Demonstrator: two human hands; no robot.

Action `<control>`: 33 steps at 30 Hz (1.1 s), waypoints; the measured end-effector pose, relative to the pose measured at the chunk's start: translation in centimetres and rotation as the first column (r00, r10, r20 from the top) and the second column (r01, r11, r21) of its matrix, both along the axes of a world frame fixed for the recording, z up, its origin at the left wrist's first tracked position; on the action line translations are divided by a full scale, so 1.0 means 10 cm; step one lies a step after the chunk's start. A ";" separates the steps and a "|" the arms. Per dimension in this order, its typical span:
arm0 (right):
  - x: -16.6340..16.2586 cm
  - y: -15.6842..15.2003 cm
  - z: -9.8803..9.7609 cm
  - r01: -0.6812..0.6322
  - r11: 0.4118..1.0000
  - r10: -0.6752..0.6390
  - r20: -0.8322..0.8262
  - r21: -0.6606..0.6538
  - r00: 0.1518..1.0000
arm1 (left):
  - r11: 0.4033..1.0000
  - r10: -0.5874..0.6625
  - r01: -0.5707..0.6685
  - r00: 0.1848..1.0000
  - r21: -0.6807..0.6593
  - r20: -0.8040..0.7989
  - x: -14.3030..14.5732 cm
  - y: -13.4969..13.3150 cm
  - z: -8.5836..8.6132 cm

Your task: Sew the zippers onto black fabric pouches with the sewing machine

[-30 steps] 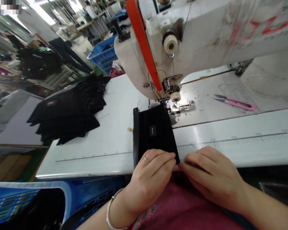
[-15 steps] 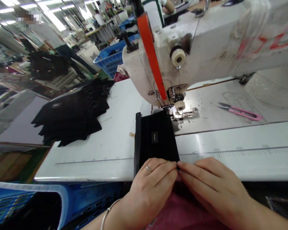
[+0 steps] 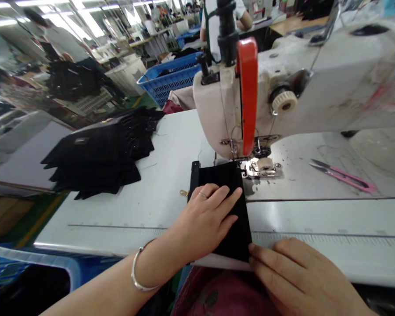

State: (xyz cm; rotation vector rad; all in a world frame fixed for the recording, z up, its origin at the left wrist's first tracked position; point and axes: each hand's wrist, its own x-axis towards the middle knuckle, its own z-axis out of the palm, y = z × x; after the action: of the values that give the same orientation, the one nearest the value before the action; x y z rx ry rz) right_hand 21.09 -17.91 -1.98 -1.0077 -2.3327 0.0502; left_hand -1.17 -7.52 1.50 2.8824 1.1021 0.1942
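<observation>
A black fabric zip pouch (image 3: 238,240) lies on the white sewing table, its far right corner at the presser foot (image 3: 250,168) of the sewing machine (image 3: 207,109). A gold zipper pull (image 3: 184,192) sticks out on its left side. My left hand (image 3: 202,221), wearing a ring and a bangle, rests on the pouch with fingers spread. At the near right corner, my right hand (image 3: 299,272) has its fingers together, gripping the pouch's edge; the thumb is hidden. The pouch's small label is covered by my left hand.
Black fabric pieces (image 3: 98,151) are stacked at the table's left. Pink-handled thread snips (image 3: 347,176) lie right of the presser foot. One blue basket (image 3: 164,83) stands behind the table, and another blue basket (image 3: 75,270) is below its front left edge. People work in the background.
My left hand has moved from the pouch's near edge forward onto its top, fingers spreading, and now covers the label. My right hand stays at the near right corner. The camera view has shifted.
</observation>
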 end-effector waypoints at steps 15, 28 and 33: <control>0.02 0.13 0.05 -0.039 0.999 0.039 0.042 0.009 0.998 | 0.997 -0.063 0.063 0.998 -0.040 0.010 0.03 0.19 -0.02; 0.05 0.56 0.21 -0.085 0.993 0.087 0.024 -0.084 0.996 | 0.929 -0.365 0.369 0.891 0.040 0.270 -0.11 -0.02 0.11; 0.06 0.71 0.24 -0.106 0.989 0.108 0.014 -0.100 0.994 | 0.906 -0.414 0.419 0.843 0.061 0.343 -0.11 0.17 0.05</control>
State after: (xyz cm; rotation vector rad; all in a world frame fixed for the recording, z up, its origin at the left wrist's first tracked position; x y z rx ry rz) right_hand 21.71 -10.77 0.39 -0.9329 -2.4211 0.2013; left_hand -2.27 -5.86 1.99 2.8266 0.4005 0.6373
